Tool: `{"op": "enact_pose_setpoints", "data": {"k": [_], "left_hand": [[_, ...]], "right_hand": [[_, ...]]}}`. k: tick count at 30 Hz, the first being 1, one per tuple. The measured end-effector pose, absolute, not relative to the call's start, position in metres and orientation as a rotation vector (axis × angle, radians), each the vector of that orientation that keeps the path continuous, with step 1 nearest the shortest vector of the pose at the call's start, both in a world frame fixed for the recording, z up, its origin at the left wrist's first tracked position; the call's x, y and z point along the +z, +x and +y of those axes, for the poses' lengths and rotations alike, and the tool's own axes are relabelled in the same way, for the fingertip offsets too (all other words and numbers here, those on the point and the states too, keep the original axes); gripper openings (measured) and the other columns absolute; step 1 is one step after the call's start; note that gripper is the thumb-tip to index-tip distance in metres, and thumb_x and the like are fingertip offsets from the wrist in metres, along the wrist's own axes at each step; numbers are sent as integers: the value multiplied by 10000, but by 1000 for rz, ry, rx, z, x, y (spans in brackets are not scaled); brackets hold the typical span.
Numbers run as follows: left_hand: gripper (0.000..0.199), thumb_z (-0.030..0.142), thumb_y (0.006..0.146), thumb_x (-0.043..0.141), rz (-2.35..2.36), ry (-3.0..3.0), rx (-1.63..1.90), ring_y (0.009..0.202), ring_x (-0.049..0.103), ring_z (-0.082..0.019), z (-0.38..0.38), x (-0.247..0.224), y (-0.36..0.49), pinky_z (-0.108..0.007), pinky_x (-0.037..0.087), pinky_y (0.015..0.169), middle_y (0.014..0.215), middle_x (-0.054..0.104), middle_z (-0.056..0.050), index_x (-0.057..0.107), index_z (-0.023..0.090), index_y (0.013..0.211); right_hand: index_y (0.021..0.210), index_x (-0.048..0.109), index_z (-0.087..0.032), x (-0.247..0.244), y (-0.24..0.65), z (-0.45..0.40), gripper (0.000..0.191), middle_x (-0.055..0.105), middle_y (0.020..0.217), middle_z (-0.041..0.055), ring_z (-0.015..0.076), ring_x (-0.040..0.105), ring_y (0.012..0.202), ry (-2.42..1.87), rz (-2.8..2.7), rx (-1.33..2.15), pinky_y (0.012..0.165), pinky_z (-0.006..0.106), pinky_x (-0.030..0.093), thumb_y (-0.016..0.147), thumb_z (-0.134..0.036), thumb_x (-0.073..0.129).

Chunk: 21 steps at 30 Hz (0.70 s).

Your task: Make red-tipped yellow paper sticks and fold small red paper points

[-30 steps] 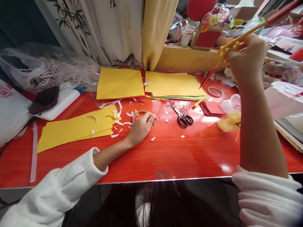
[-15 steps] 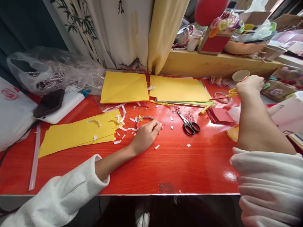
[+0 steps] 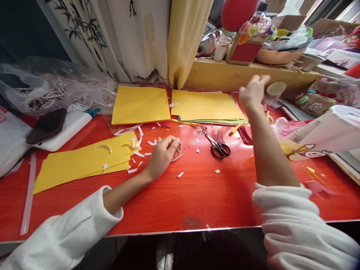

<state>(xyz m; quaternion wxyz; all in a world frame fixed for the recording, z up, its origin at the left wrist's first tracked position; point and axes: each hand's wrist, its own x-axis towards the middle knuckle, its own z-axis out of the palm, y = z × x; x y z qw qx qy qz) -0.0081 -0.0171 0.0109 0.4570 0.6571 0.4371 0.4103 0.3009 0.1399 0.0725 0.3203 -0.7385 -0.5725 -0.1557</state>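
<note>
My left hand (image 3: 162, 158) is closed, its fingertips pinched together, over the middle of the red table. A thin red strip (image 3: 185, 151) sticks out to the right from near its fingertips. Partly hidden beneath that hand is a narrow ring like a roll of tape (image 3: 180, 154). My right hand (image 3: 253, 92), blurred, is stretched out at the back right, close to the ledge; its grip is unclear. Black-handled scissors (image 3: 218, 147) lie between the two hands. White paper scraps (image 3: 180, 174) are scattered about.
Yellow sheets (image 3: 84, 153) lie at left, with more yellow paper stacks (image 3: 140, 105) at the back. A phone (image 3: 47, 125) rests on a white box. On the right are a paper cup (image 3: 276, 89) and a large white printed cup (image 3: 323, 133). Bowls and ornaments crowd the ledge (image 3: 219, 75).
My right hand has moved left and up, away from the yellow-handled scissors and the paper cup. My left hand stays near the ring, which now shows to the right of its fingers. The view has turned right.
</note>
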Motion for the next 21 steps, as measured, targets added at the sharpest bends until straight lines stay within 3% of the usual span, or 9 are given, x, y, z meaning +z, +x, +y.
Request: {"op": "enact_pose_setpoints", "data": {"k": [2, 3, 5, 8, 11, 13, 15, 18, 21], "left_hand": [[261, 386, 881, 424, 1138, 1584, 1148, 550, 487, -75, -1, 18, -13, -191, 401, 539, 675, 552, 4, 547, 170, 801], [248, 357, 878, 432, 1167, 1594, 1179, 542, 491, -71, 9, 22, -15, -186, 402, 529, 684, 561, -2, 552, 162, 784], [248, 317, 878, 410, 1279, 1634, 1219, 524, 492, -75, 35, 32, -18, -184, 411, 494, 680, 564, -11, 570, 153, 782], [280, 295, 884, 358, 1443, 1701, 1245, 522, 493, -95, 79, 46, -13, -202, 433, 470, 692, 568, -20, 593, 163, 813], [256, 273, 876, 363, 1475, 1781, 1293, 526, 518, -100, 117, 57, 2, -211, 441, 519, 684, 596, -20, 582, 179, 782], [260, 270, 871, 364, 1530, 1937, 1265, 584, 564, -117, 135, 63, 13, -232, 452, 589, 697, 624, -38, 584, 174, 771], [270, 270, 865, 371, 1638, 2178, 1150, 701, 612, -165, 146, 70, 21, -281, 463, 673, 762, 652, -77, 609, 163, 795], [253, 226, 827, 419, 1745, 2572, 775, 866, 630, -259, 155, 82, 27, -367, 457, 772, 850, 663, -135, 644, 117, 866], [257, 176, 791, 459, 1809, 2841, 481, 961, 606, -304, 160, 93, 26, -419, 424, 855, 931, 650, -163, 648, 67, 927]], "right_hand": [[1240, 426, 3, 88, 244, 133, 444, 372, 1284, 230, 225, 387, 1253, -1722, -1568, -500, 923, 288, 351, 844, -189, 487], [1259, 423, -84, 94, 214, 123, 444, 377, 1308, 163, 166, 387, 1243, -1590, -1638, -540, 947, 257, 352, 836, -185, 514], [1237, 452, -81, 103, 158, 94, 461, 422, 1300, 156, 216, 376, 1249, -1099, -1980, -619, 999, 345, 349, 790, -125, 556], [1323, 370, -193, 99, 95, 39, 518, 378, 1417, 45, 236, 297, 1322, -408, -2476, -784, 1075, 490, 216, 821, -100, 457], [1360, 318, -74, 82, 60, 3, 536, 392, 1413, 87, 224, 298, 1328, -223, -2663, -782, 1127, 456, 140, 835, -135, 404], [1213, 484, -99, 74, 46, -4, 359, 592, 1154, 61, 178, 498, 1148, -322, -2637, -697, 1070, 347, 315, 883, -113, 342], [1085, 547, -94, 71, 36, -5, 277, 615, 1021, 69, 187, 559, 1006, -356, -2596, -561, 961, 326, 428, 904, -109, 337], [1146, 514, -78, 77, 27, -13, 283, 580, 1134, 99, 203, 508, 1103, -375, -2459, -443, 1014, 373, 381, 913, -130, 362], [1219, 513, -132, 88, 21, -37, 356, 563, 1208, 45, 174, 464, 1179, -320, -2398, -434, 1078, 377, 299, 944, -147, 286]]}}
